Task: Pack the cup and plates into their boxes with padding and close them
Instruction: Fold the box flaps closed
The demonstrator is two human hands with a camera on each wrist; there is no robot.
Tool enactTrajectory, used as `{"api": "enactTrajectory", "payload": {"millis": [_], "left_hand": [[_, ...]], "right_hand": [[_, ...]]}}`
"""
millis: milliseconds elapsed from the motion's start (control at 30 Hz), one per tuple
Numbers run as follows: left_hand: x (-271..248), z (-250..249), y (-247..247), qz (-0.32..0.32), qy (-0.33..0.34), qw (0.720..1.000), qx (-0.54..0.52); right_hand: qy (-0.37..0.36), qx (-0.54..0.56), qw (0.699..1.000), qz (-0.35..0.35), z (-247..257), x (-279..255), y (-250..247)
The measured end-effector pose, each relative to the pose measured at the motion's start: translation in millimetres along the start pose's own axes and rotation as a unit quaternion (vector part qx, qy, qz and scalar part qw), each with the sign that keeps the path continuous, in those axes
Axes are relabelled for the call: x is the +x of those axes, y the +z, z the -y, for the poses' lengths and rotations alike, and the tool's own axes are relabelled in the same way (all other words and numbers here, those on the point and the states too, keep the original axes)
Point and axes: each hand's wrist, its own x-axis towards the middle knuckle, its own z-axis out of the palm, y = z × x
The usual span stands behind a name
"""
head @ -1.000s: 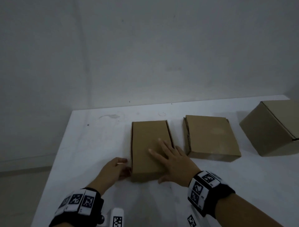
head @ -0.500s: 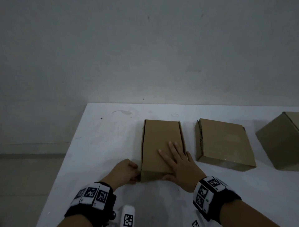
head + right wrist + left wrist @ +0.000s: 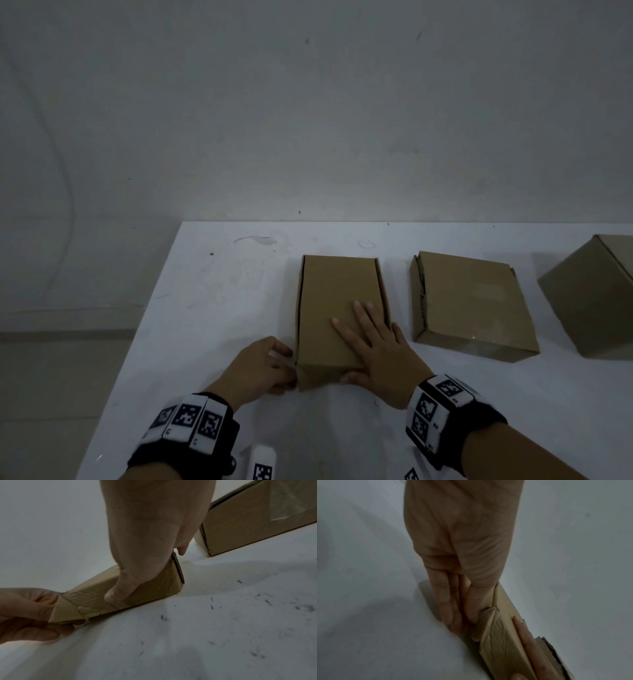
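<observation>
A shut, flat brown cardboard box lies on the white table in front of me. My right hand lies flat on its lid with straight, spread fingers, thumb over the taped near face. My left hand is at the near-left corner, thumb and curled fingers pinching that corner of the box. In the left wrist view the fingers run down the box's left side. No cup, plates or padding show.
A second shut flat box lies just right of the first. A taller cardboard box stands at the far right, cut off by the frame. The table's left edge runs close to my left hand; a grey wall stands behind.
My left hand has closed in on the box's near-left corner and its fingers have curled round it. My right hand stays flat on the lid. My head has turned slightly.
</observation>
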Motion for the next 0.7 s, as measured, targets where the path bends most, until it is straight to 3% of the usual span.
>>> {"api": "enactTrajectory", "payload": {"millis": [367, 567, 700], "left_hand": [[-3.6, -12.4, -9.9, 0.009, 0.063, 0.997, 0.053], [-1.7, -8.5, -2.4, -0.013, 0.043, 0.993, 0.113], [-1.5, -6.0, -0.7, 0.000, 0.020, 0.995, 0.093]], "right_hand": [[0.006, 0.003, 1.000, 0.010, 1.8, -0.7, -3.1], [0.007, 0.011, 1.000, 0.017, 1.9, -1.0, -5.5], [0.008, 0.013, 1.000, 0.017, 1.9, -1.0, -5.3]]}}
